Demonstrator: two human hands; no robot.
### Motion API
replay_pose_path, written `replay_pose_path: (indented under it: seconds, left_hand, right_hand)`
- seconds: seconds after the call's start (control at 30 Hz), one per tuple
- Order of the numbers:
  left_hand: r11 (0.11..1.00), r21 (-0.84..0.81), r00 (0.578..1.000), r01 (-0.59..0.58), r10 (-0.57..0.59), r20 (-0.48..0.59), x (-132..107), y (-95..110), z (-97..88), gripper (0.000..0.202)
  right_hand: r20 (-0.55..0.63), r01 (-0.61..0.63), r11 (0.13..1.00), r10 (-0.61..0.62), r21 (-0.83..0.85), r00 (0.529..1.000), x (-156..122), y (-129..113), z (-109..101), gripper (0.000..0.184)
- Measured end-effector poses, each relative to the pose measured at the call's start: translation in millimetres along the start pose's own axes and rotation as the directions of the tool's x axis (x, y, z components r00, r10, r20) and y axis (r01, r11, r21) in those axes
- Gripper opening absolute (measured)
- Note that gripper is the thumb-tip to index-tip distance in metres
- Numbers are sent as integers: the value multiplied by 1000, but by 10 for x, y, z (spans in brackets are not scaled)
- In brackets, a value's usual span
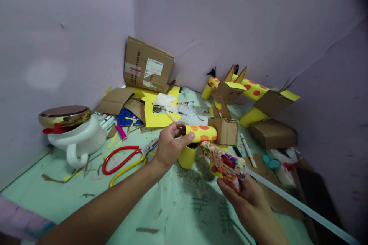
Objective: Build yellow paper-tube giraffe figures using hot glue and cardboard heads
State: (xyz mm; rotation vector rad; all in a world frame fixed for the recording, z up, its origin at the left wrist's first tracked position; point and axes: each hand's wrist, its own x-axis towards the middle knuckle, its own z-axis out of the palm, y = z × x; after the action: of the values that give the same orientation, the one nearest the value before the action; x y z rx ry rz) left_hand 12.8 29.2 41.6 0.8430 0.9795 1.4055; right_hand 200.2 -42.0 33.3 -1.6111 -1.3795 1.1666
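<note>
My left hand (171,143) is closed round the left end of a yellow paper tube (205,133) with orange spots. A small cardboard box with pointed ears (227,131) meets the tube's right end. Below stands a short yellow tube (186,157); whether it is joined to the spotted one I cannot tell. In my right hand (247,203) is a flower-patterned hot glue gun (225,160), its nozzle pointing left, close under the spotted tube. A long whitish glue stick (299,201) runs out of its back. The nozzle's tip contact is hard to make out.
Red-and-yellow-handled scissors (123,160) lie left of my hand, near a white mug (77,143). Yellow paper (156,118) and a cardboard box (148,65) are at the back. Spotted cardboard animals (254,88) stand back right. A marker (247,150) and cardboard scraps lie around.
</note>
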Motion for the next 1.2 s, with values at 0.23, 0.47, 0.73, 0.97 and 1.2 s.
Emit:
replay_pose_path:
  seconds: [0.23,0.47,0.73,0.97,1.2]
  left_hand:
    - [1000,11,1000,-11,11,13,-15,12,-1,41]
    - [1000,4,1000,-4,4,9,-20,17,0,40]
    - [1000,4,1000,-8,8,20,-9,-5,-11,41]
    - [1000,12,1000,-20,20,14,-13,7,0,41]
    - [999,37,1000,-29,29,5,-26,5,15,38]
  right_hand:
    - [-25,43,999,-43,-6,999,14,-49,52,42]
    - [-38,60,998,-61,-18,997,11,-90,107,52]
    - [-43,46,999,-47,-18,998,20,-66,117,54]
    - [-103,43,999,-42,3,994,-89,-65,106,40]
    - [32,4,1000,-3,-16,999,-115,-78,104,44]
